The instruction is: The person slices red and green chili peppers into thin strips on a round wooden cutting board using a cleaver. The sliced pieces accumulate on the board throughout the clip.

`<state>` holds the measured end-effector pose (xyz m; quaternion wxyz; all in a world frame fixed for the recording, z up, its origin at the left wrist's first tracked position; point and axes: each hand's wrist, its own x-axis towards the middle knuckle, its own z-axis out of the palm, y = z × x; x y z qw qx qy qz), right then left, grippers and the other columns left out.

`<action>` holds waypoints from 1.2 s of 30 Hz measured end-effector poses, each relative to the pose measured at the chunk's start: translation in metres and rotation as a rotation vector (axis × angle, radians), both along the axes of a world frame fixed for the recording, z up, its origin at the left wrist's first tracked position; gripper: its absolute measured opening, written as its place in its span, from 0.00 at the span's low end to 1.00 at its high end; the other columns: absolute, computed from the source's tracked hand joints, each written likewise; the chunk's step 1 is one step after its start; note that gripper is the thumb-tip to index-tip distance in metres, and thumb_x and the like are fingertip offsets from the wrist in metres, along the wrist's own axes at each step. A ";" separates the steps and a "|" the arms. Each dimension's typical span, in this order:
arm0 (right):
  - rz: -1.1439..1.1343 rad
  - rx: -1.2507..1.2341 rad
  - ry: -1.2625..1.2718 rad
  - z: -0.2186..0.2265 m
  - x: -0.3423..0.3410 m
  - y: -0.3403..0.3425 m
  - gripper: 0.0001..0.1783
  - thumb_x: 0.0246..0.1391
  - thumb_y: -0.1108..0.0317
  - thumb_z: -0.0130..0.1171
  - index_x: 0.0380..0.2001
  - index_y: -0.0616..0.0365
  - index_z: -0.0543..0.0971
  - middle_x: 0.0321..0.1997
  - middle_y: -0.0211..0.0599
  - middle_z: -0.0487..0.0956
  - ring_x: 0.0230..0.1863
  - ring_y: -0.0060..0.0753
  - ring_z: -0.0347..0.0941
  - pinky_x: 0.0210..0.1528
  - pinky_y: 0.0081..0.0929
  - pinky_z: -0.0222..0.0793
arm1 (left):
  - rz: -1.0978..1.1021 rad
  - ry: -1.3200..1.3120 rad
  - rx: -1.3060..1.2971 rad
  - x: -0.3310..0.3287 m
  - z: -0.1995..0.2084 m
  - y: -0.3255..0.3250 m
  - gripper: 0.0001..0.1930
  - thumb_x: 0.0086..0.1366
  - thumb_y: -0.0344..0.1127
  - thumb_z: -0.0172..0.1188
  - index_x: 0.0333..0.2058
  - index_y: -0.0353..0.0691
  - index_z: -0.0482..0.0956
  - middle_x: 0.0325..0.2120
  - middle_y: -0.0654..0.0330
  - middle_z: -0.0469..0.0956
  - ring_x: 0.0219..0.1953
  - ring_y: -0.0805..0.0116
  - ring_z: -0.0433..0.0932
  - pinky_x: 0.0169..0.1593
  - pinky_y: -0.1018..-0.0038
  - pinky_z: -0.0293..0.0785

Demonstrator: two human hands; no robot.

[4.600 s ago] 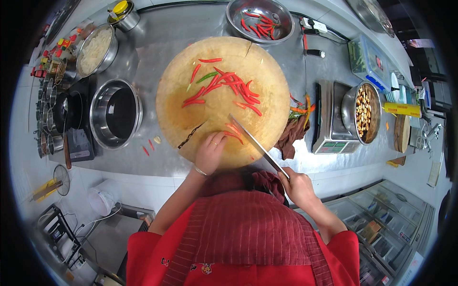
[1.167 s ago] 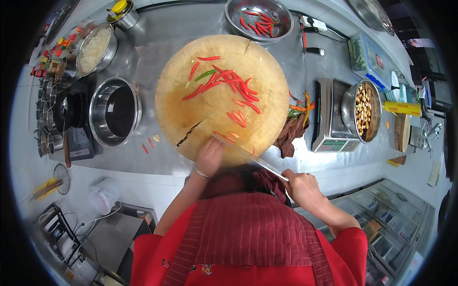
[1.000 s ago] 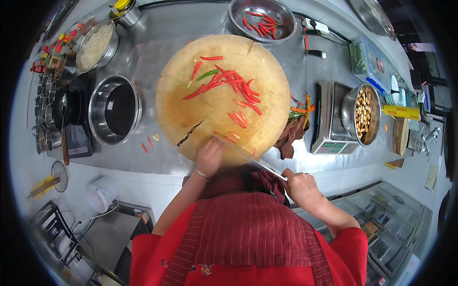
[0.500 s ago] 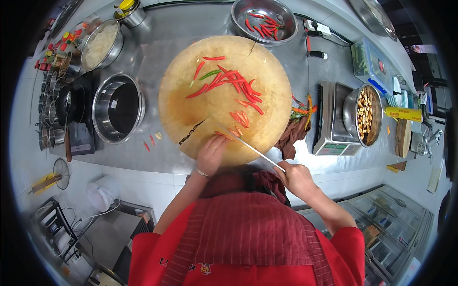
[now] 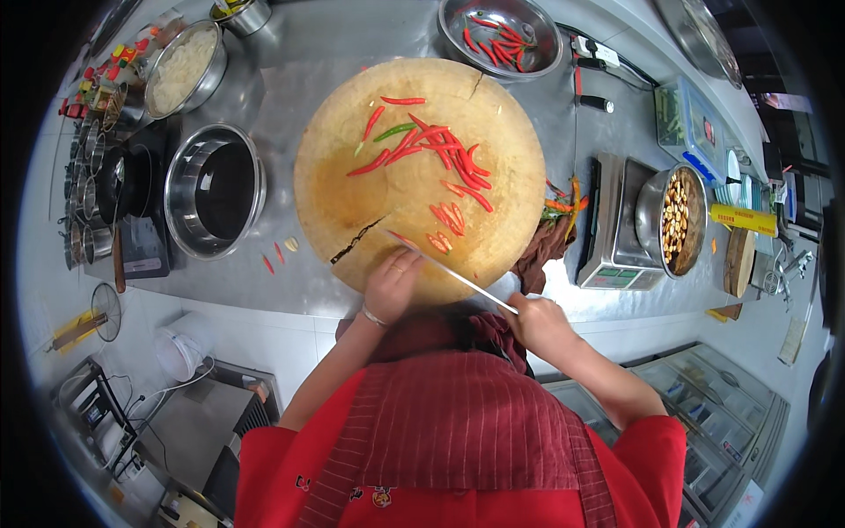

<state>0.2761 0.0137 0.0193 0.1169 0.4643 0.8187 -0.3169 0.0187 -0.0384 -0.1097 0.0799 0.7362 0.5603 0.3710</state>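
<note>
A thick round wooden chopping board [image 5: 352, 176] with a dark crack at its lower left lies before me. My left hand [image 5: 393, 282] rests on its near edge, fingers bent together over a red chili pepper [image 5: 402, 238], mostly hidden. My right hand [image 5: 540, 324] is closed round the handle of a knife [image 5: 458, 278]. The blade, seen nearly edge-on, slants up-left to the chili beside my left fingertips. Just right of the blade lie split chili halves [image 5: 447, 218]. Farther back is a pile of whole red chilies [image 5: 449, 150] with one green chili [image 5: 393, 131].
Behind the board stands a steel bowl of red chilies [image 5: 558, 55]. To the left are a steel basin of dark liquid [image 5: 172, 192] and a bowl of pale slices [image 5: 183, 72]. On the right, a scale [image 5: 607, 273] carries a pan [image 5: 650, 211] beside a brown cloth [image 5: 533, 266].
The knife's tip has moved left, along the board near my left fingertips. A chili now shows beside the blade, and the split pieces lie clear of my fingers. The whole view has shifted slightly.
</note>
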 end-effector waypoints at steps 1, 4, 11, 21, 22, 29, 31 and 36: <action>0.004 0.006 0.012 -0.009 -0.007 0.001 0.10 0.54 0.65 0.58 0.32 0.62 0.73 0.20 0.53 0.77 0.26 0.58 0.77 0.27 0.49 0.73 | -0.003 0.017 0.001 -0.001 0.003 0.002 0.13 0.51 0.23 0.56 0.37 0.30 0.81 0.38 0.51 0.79 0.42 0.53 0.79 0.48 0.65 0.77; -0.002 0.005 -0.013 -0.010 -0.014 0.005 0.09 0.53 0.67 0.57 0.32 0.62 0.72 0.20 0.52 0.77 0.26 0.58 0.77 0.27 0.49 0.73 | -0.009 -0.037 -0.046 -0.004 0.015 0.009 0.11 0.52 0.22 0.58 0.36 0.31 0.81 0.38 0.51 0.80 0.42 0.53 0.79 0.46 0.64 0.77; 0.003 0.084 0.032 -0.005 -0.017 -0.001 0.09 0.54 0.65 0.57 0.30 0.61 0.73 0.17 0.51 0.76 0.20 0.57 0.75 0.24 0.50 0.71 | 0.248 0.048 -0.002 -0.029 0.019 0.013 0.11 0.54 0.24 0.62 0.38 0.34 0.80 0.38 0.52 0.78 0.40 0.52 0.76 0.44 0.62 0.75; -0.154 0.017 0.044 0.005 0.030 -0.013 0.14 0.58 0.58 0.58 0.29 0.59 0.76 0.16 0.54 0.75 0.22 0.61 0.73 0.24 0.50 0.69 | 0.220 0.115 -0.186 -0.033 0.033 0.085 0.11 0.52 0.28 0.65 0.35 0.36 0.79 0.34 0.54 0.74 0.39 0.54 0.72 0.44 0.61 0.71; -0.190 -0.002 0.030 0.007 0.029 -0.012 0.14 0.59 0.59 0.58 0.28 0.60 0.76 0.17 0.56 0.74 0.23 0.62 0.73 0.24 0.51 0.69 | 0.182 0.145 -0.206 -0.034 0.030 0.087 0.12 0.51 0.28 0.65 0.36 0.36 0.79 0.33 0.55 0.74 0.38 0.54 0.72 0.43 0.62 0.71; -0.359 -0.006 0.086 0.006 0.030 -0.011 0.15 0.59 0.61 0.57 0.26 0.63 0.76 0.17 0.57 0.74 0.23 0.64 0.72 0.25 0.50 0.70 | -0.107 0.015 -0.187 -0.009 0.028 0.028 0.13 0.50 0.24 0.58 0.38 0.34 0.80 0.38 0.55 0.76 0.42 0.56 0.75 0.45 0.67 0.74; -0.291 0.016 0.073 0.016 0.026 -0.011 0.15 0.60 0.62 0.57 0.26 0.64 0.76 0.17 0.58 0.73 0.23 0.63 0.72 0.24 0.47 0.67 | -0.080 0.048 -0.148 -0.006 0.030 0.026 0.14 0.50 0.23 0.56 0.38 0.33 0.80 0.40 0.54 0.77 0.44 0.56 0.76 0.46 0.67 0.75; -0.181 0.041 -0.004 0.033 0.019 -0.018 0.14 0.60 0.61 0.57 0.27 0.61 0.77 0.14 0.55 0.72 0.21 0.61 0.73 0.24 0.48 0.69 | -0.027 0.024 -0.037 -0.002 0.016 0.019 0.14 0.50 0.23 0.58 0.38 0.31 0.80 0.39 0.53 0.78 0.42 0.55 0.77 0.46 0.66 0.75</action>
